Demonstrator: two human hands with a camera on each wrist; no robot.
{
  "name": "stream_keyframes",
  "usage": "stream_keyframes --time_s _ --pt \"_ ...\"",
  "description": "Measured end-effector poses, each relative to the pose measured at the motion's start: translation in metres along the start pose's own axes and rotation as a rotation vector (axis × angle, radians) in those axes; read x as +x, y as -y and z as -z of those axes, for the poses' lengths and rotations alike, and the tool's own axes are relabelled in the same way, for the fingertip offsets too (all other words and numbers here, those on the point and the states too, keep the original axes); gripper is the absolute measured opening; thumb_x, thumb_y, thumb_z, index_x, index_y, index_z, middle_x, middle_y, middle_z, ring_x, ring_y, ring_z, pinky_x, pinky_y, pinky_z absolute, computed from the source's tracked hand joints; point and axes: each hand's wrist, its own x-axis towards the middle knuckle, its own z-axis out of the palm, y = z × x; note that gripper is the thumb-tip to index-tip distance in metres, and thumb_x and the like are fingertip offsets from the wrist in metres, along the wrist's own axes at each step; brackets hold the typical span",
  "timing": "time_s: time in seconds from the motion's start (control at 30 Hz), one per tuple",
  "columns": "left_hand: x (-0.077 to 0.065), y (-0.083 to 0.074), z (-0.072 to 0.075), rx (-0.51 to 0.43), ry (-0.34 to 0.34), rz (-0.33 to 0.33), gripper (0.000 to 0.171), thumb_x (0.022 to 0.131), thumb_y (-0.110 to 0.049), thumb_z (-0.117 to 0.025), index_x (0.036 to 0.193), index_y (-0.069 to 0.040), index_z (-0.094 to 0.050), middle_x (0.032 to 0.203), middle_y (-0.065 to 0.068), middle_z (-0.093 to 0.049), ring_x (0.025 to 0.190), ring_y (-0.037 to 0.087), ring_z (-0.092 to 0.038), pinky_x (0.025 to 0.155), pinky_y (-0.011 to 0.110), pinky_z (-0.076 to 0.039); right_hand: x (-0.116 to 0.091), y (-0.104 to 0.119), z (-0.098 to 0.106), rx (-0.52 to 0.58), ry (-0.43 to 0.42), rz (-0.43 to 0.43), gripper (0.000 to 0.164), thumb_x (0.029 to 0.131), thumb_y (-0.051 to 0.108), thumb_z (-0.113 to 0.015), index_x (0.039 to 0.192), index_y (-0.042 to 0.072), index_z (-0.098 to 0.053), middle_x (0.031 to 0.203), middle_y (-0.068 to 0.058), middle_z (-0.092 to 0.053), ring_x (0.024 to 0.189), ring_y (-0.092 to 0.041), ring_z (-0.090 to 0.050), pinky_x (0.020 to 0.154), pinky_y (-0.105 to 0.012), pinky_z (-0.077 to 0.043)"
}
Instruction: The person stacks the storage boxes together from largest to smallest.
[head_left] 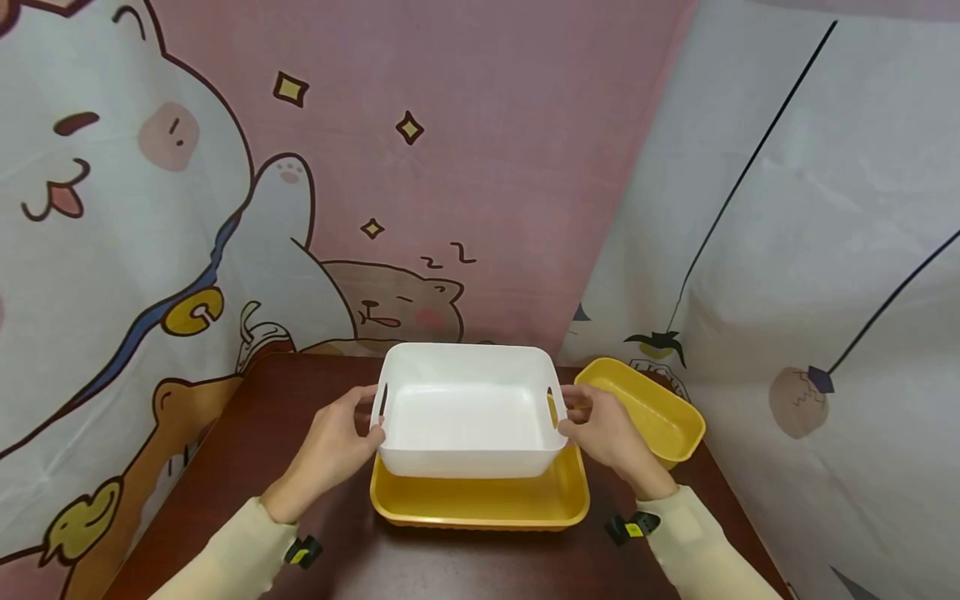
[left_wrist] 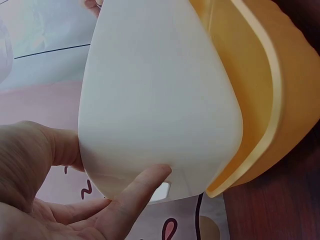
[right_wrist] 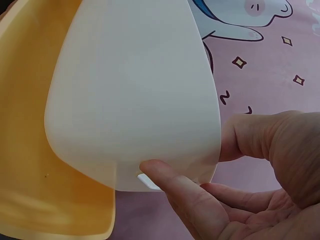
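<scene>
A white rectangular plastic basin (head_left: 468, 408) with a slot handle at each end is tilted, its inside facing me. My left hand (head_left: 337, 437) grips its left end, with thumb and fingers around the rim by the slot. At the opposite end my right hand (head_left: 611, 433) holds the rim beside the other slot. A larger yellow tray (head_left: 480, 508) lies below and in front, partly covered by the white basin. Both wrist views show the white underside (left_wrist: 155, 90) over the yellow tray's inside (right_wrist: 30, 150). Whether basin and tray touch, I cannot tell.
A second yellow tray (head_left: 648, 408) sits at the right rear of the dark brown table (head_left: 247, 442), close to the right hand. Printed cartoon cloth (head_left: 510, 167) hangs behind the table, and a pale cloth wall (head_left: 825, 250) runs along the right side.
</scene>
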Motion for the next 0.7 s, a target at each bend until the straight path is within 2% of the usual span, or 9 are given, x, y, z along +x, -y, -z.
stream_keyframes --time_s 0.23,0.47,0.7 --pt "-0.002 0.000 -0.004 0.005 0.000 0.003 0.065 0.100 -0.005 -0.083 0.161 0.002 -0.062 0.149 0.027 -0.076 0.109 0.031 -0.083 0.079 0.036 -0.073 -0.002 -0.005 -0.002 0.013 -0.002 -0.018 0.065 0.099 0.006 -0.087 0.159 -0.002 -0.063 0.153 -0.028 -0.073 0.117 -0.035 -0.081 0.087 -0.040 -0.074" --pt "-0.006 0.001 -0.006 0.006 0.002 0.001 0.065 0.100 -0.004 -0.083 0.161 0.003 -0.062 0.153 0.027 -0.074 0.106 0.029 -0.083 0.074 0.031 -0.070 -0.008 -0.009 -0.003 0.027 -0.002 -0.014 0.066 0.098 0.007 -0.087 0.159 -0.002 -0.063 0.152 -0.027 -0.074 0.116 -0.034 -0.083 0.087 -0.039 -0.074" --pt "-0.009 0.003 -0.010 -0.003 0.012 -0.004 0.065 0.100 -0.003 -0.083 0.161 0.003 -0.062 0.151 0.026 -0.075 0.106 0.028 -0.083 0.077 0.034 -0.072 -0.011 -0.012 -0.005 0.041 -0.001 -0.026 0.064 0.098 0.006 -0.086 0.158 -0.001 -0.064 0.150 -0.026 -0.075 0.114 -0.032 -0.082 0.088 -0.039 -0.074"
